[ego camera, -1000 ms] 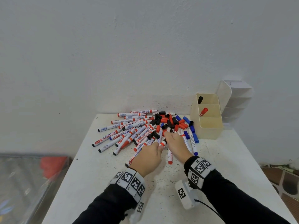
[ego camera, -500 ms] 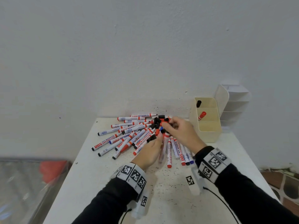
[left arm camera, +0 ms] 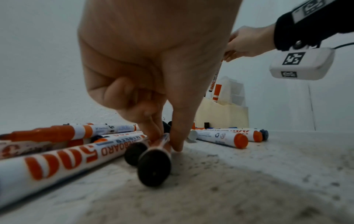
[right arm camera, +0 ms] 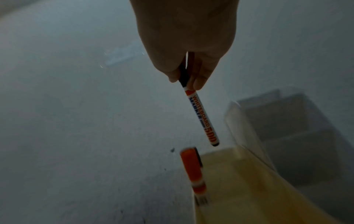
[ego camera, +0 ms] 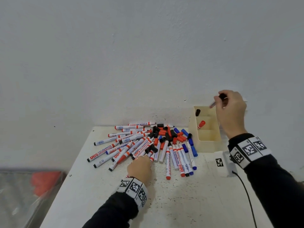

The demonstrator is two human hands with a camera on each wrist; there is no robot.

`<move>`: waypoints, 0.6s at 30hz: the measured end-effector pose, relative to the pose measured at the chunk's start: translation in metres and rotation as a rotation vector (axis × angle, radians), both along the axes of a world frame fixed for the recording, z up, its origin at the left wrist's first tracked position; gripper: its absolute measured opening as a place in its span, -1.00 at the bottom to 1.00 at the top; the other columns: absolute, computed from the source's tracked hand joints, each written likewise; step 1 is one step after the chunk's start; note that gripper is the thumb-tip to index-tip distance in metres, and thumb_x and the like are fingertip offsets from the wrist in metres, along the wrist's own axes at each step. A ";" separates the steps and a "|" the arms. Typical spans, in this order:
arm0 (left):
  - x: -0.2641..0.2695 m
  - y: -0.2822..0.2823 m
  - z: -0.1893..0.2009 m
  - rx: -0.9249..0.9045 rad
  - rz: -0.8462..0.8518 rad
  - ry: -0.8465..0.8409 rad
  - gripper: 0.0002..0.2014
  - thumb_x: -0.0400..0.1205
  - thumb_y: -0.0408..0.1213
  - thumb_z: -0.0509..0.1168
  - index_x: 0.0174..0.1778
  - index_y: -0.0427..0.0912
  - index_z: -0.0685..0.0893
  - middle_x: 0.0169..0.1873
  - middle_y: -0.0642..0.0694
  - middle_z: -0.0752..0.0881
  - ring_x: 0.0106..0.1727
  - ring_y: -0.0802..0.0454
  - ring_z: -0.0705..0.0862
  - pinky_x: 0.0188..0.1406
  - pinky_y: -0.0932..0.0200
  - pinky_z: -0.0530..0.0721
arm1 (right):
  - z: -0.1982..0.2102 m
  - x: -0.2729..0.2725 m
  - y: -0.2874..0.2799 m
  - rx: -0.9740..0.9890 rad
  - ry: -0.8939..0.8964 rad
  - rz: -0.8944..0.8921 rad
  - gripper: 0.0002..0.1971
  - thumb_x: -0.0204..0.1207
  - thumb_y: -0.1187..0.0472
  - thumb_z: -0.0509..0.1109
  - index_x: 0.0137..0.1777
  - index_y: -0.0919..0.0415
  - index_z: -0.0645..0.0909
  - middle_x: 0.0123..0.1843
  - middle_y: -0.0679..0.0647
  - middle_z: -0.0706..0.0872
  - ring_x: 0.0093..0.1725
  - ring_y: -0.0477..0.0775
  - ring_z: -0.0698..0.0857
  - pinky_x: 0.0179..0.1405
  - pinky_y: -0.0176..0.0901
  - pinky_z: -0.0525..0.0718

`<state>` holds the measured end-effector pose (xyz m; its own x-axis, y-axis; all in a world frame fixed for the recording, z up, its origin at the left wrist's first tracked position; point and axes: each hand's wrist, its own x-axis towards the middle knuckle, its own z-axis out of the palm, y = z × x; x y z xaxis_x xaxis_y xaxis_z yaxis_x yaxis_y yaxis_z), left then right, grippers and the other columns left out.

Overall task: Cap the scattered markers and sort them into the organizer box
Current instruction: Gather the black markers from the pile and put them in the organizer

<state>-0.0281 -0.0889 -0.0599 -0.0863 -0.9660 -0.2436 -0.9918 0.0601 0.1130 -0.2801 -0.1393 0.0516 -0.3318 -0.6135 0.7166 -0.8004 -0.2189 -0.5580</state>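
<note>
A pile of white whiteboard markers (ego camera: 131, 145) lies on the white table (ego camera: 181, 203), with loose black, red and blue caps (ego camera: 166, 134) at its far side. My left hand (ego camera: 146, 159) (left arm camera: 166, 141) pinches a black-ended marker (left arm camera: 155, 165) lying at the pile's near edge. My right hand (ego camera: 221, 100) (right arm camera: 188, 81) holds a black-capped marker (ego camera: 213, 104) (right arm camera: 201, 116) by its cap, hanging above the far compartment of the cream organizer box (ego camera: 207, 143) (right arm camera: 249, 189). A black-capped marker (ego camera: 197, 112) stands in the far compartment and a red-capped one (ego camera: 201, 124) (right arm camera: 192, 165) in the middle.
The organizer stands at the table's back right corner against the wall, with a translucent white stepped tray (right arm camera: 287, 121) right behind it. A cable (ego camera: 245, 191) trails from my right wrist camera over the table. Left of the table lies a plastic-covered red thing (ego camera: 44, 180).
My right hand has risen from the pile and moved right to above the organizer, carrying the black-capped marker. My left hand has stayed at the pile's near edge.
</note>
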 end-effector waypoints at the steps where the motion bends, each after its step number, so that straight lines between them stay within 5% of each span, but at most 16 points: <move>1: -0.001 0.000 0.000 -0.002 -0.008 -0.015 -0.77 0.68 -0.29 0.16 0.25 -0.19 0.48 0.14 -0.10 0.61 0.13 -0.04 0.66 -0.15 0.19 0.51 | -0.008 -0.004 -0.007 0.038 -0.001 0.003 -0.78 0.57 0.31 0.31 0.15 0.41 0.61 0.06 0.34 0.64 -0.13 0.07 0.61 -0.08 -0.49 0.39; 5: -0.003 -0.001 0.001 0.003 -0.015 -0.033 -0.75 0.67 -0.32 0.18 0.27 -0.20 0.48 0.13 -0.11 0.63 0.12 -0.06 0.67 -0.15 0.18 0.53 | -0.036 -0.013 -0.026 0.198 -0.057 0.038 -0.74 0.57 0.30 0.31 0.23 0.36 0.59 0.09 0.30 0.66 -0.01 0.13 0.64 0.04 -0.22 0.53; 10: -0.005 -0.002 0.000 0.006 0.026 0.021 -0.76 0.65 -0.18 0.21 0.18 -0.20 0.53 0.05 -0.09 0.64 0.06 -0.03 0.67 -0.14 0.19 0.57 | -0.048 -0.011 -0.035 0.288 -0.220 0.084 -0.75 0.57 0.31 0.32 0.22 0.34 0.55 0.12 0.26 0.68 0.08 0.19 0.67 0.04 -0.15 0.57; 14: -0.004 -0.003 0.000 -0.028 0.059 0.074 -0.74 0.64 -0.16 0.22 0.19 -0.21 0.51 0.06 -0.10 0.62 0.04 -0.02 0.66 -0.16 0.21 0.57 | -0.054 -0.007 -0.038 0.483 -0.209 0.151 -0.66 0.67 0.26 0.15 0.40 0.28 0.46 0.24 0.21 0.65 0.16 0.16 0.63 0.13 -0.18 0.47; 18: 0.000 0.000 0.000 -0.084 0.068 0.158 -0.71 0.65 -0.12 0.19 0.21 -0.20 0.45 0.11 -0.11 0.55 0.04 -0.01 0.63 -0.12 0.21 0.60 | -0.058 -0.007 -0.036 0.670 -0.187 0.173 -0.59 0.72 0.17 0.02 0.53 0.22 0.33 0.12 0.28 0.71 0.20 0.14 0.59 0.17 -0.19 0.37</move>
